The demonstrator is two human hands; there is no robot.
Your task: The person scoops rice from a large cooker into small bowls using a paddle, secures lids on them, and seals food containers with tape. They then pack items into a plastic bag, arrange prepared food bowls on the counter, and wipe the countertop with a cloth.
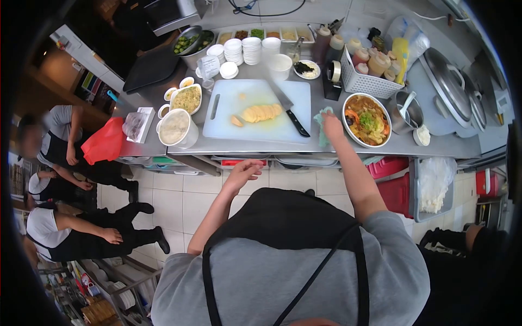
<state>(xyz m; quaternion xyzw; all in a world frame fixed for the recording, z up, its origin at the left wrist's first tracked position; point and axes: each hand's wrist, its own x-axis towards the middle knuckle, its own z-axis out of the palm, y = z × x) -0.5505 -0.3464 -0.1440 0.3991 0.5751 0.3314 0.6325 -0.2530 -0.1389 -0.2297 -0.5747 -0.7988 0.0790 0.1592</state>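
My right hand [332, 124] is closed on a pale green cloth [322, 128] at the counter's front, between the cutting board and a bowl of noodles [367, 120]. My left hand [244, 174] hangs in front of the counter edge, its fingers loosely curled and apart, with nothing in it. On the white cutting board [228, 95] lies sliced yellow food [262, 113], with one piece apart at its left. A knife [288, 108] with a black handle rests on the board's right side, its handle toward the front edge.
Left of the board stand a white tub [177, 129], a rice dish [186, 99] and a red bag [103, 142]. Behind are stacked white cups [252, 50] and a basket of bottles [372, 84]. A metal pot [408, 111] is at right. Other people [81, 228] stand at left.
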